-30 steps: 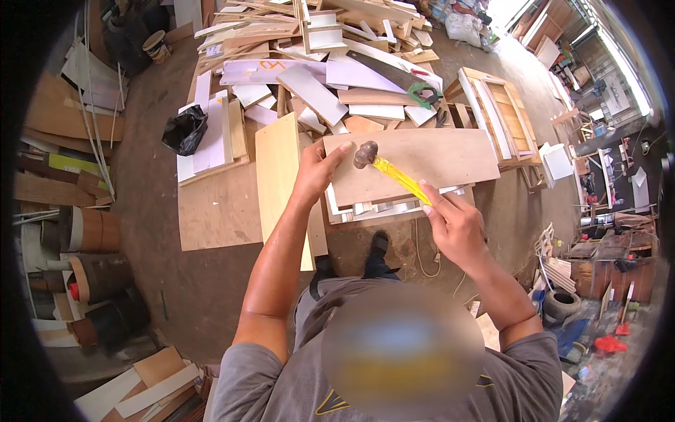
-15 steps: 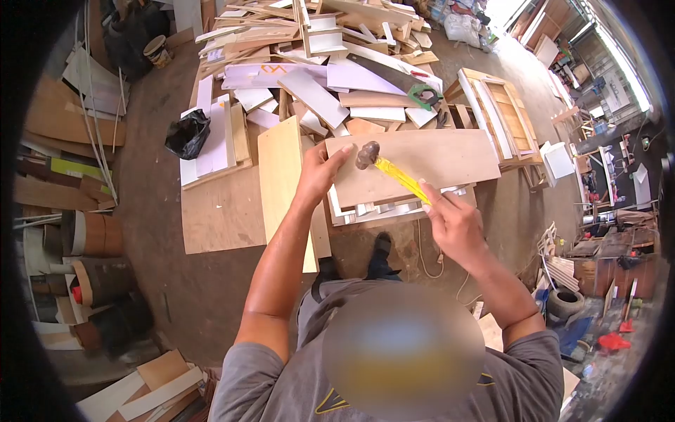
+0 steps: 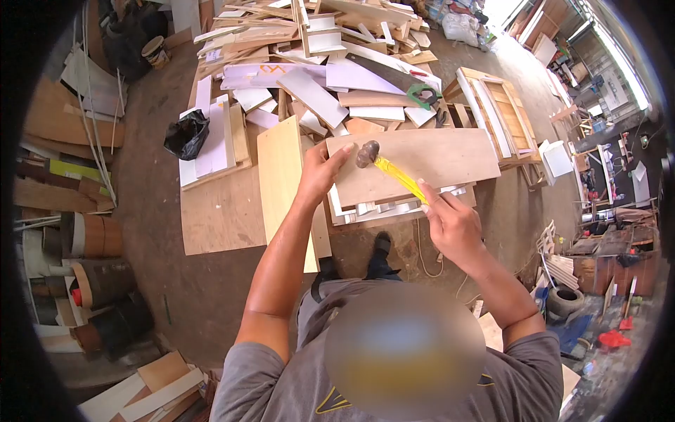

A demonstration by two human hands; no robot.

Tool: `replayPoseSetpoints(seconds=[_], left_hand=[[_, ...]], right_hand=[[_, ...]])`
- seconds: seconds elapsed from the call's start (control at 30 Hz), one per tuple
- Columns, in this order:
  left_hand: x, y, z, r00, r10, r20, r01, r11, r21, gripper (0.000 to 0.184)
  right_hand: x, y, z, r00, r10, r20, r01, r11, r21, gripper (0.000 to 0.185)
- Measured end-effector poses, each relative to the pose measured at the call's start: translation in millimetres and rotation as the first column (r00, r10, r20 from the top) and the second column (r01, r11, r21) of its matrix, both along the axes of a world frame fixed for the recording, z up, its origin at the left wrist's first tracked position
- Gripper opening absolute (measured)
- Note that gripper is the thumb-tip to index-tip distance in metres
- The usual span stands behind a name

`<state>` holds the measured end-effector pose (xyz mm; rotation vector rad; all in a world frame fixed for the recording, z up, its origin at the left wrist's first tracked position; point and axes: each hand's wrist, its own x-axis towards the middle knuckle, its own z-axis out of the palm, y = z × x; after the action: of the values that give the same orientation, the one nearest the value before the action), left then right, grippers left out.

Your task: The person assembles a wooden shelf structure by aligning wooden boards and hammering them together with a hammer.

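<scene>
My right hand is wrapped round the yellow handle of a hammer. The hammer's dull metal head is over the left part of a light brown wooden board; whether it touches the board I cannot tell. At the board's left end, my left hand grips the edge, thumb on top and the other fingers mostly hidden. Under the board, a white frame-like piece shows along the near side. A pale plywood plank lies just left of my left hand.
Beyond the board rises a heap of wood offcuts, with a green-handled saw on it. A black plastic bag lies at the left. A wooden frame stands at the right. A cord runs over the floor.
Very little differs. The hammer and my right hand have shifted only slightly, and my left hand keeps its place on the board's end.
</scene>
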<state>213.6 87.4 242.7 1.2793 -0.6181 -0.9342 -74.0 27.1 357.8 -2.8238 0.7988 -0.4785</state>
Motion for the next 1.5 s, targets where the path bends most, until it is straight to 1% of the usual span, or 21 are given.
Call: replayPoseSetpoints(seconds=[0.1,0.2,0.27,0.3,0.37,0.4,0.47,0.5,0.6,0.7,0.8,0.9,1.0,1.1,1.17,1.2,1.3,1.33,1.43,1.47,1.5], left_hand=[[3.0,-1.6,-6.7,1.0,0.001,0.016,-0.001,1.0,0.002,0.033],[3.2,-2.9,-11.0,1.0,0.013,0.017,-0.013,1.0,0.005,0.033],[0.5,-1.8,-4.4,1.0,0.015,-0.014,-0.015,1.0,-0.021,0.032],[0.2,-0.5,0.1,1.0,0.007,0.011,-0.007,1.0,-0.002,0.032],[1.6,2.3,7.6,0.998,-0.001,0.059,-0.001,0.999,0.036,0.032],[1.5,1.5,2.4,0.999,0.006,0.041,-0.006,1.0,0.011,0.032],[1.8,-3.3,-10.4,1.0,0.016,0.004,-0.016,0.999,-0.04,0.032],[1.9,-2.2,-9.1,1.0,0.004,0.003,-0.004,1.0,-0.029,0.033],[3.6,-2.3,-7.2,1.0,-0.015,0.008,0.015,1.0,-0.017,0.034],[3.6,-3.5,-10.7,1.0,-0.004,0.006,0.004,0.999,-0.032,0.035],[2.4,-4.2,-4.5,1.0,-0.006,-0.012,0.006,0.999,-0.039,0.035],[2.6,-3.5,-6.4,1.0,-0.001,-0.009,0.001,1.0,-0.029,0.035],[5.0,-2.8,-5.7,1.0,0.002,0.012,-0.001,0.999,-0.038,0.034],[6.4,-9.3,-17.3,1.0,0.007,-0.003,-0.008,0.998,-0.062,0.034],[8.4,-10.1,-23.4,1.0,-0.002,-0.012,0.001,0.996,-0.087,0.034],[7.2,-7.5,-17.3,1.0,-0.01,-0.005,0.009,0.996,-0.091,0.035],[3.5,-4.4,-9.2,0.999,-0.007,-0.035,0.002,0.992,-0.125,0.036],[6.6,-6.1,-12.8,1.0,-0.002,0.012,0.003,0.997,-0.072,0.038],[13.1,-8.1,-15.0,0.995,-0.034,0.099,0.038,0.999,-0.039,0.041],[11.3,-10.2,-17.7,0.995,0.0,0.101,0.009,0.996,-0.086,0.043],[12.0,-9.7,-16.2,0.987,0.006,0.163,-0.001,1.0,-0.028,0.044]], right_hand=[[3.5,-1.3,9.8,0.979,0.047,0.2,-0.065,0.995,0.081,0.056],[-0.2,3.4,6.1,0.989,0.024,0.148,-0.02,0.999,-0.028,0.059],[1.4,3.4,8.9,0.998,0.021,0.053,-0.022,0.999,0.023,0.055],[1.7,3.8,10.0,1.0,0.02,0.004,-0.021,0.999,0.048,0.053],[1.3,5.5,7.2,0.99,0.006,0.14,-0.017,0.997,0.078,0.053],[0.7,7.2,5.0,0.979,-0.004,0.205,-0.016,0.995,0.096,0.053],[0.9,8.1,3.5,0.995,0.004,0.1,-0.013,0.996,0.085,0.054],[0.2,10.2,3.1,0.999,0.001,0.05,-0.005,0.997,0.08,0.054],[-0.4,11.2,11.9,0.994,-0.039,0.099,0.027,0.992,0.121,0.055],[0.3,12.2,2.9,0.999,-0.046,0.029,0.045,0.999,0.027,0.054],[0.3,10.2,6.8,0.995,-0.06,0.078,0.054,0.996,0.07,0.056],[-2.4,15.4,-3.0,0.992,-0.083,0.096,0.079,0.996,0.048,0.057],[3.1,13.9,7.4,0.995,-0.093,0.039,0.088,0.988,0.128,0.053],[0.6,24.8,3.1,0.982,-0.147,0.118,0.133,0.984,0.122,0.053],[-2.5,21.8,-0.6,0.992,-0.113,0.062,0.105,0.988,0.111,0.053],[-3.8,20.9,-2.4,0.994,-0.102,0.039,0.098,0.989,0.109,0.053],[-2.5,22.5,-1.4,0.984,-0.118,0.136,0.107,0.99,0.086,0.052],[-0.2,26.8,0.6,0.987,-0.128,0.099,0.125,0.991,0.04,0.051],[0.3,32.3,8.4,0.986,-0.159,-0.044,0.162,0.984,0.069,0.049],[-1.1,36.0,18.8,0.986,-0.164,-0.034,0.167,0.98,0.109,0.046],[-7.0,44.0,13.8,0.985,-0.165,0.052,0.157,0.978,0.137,0.046]])
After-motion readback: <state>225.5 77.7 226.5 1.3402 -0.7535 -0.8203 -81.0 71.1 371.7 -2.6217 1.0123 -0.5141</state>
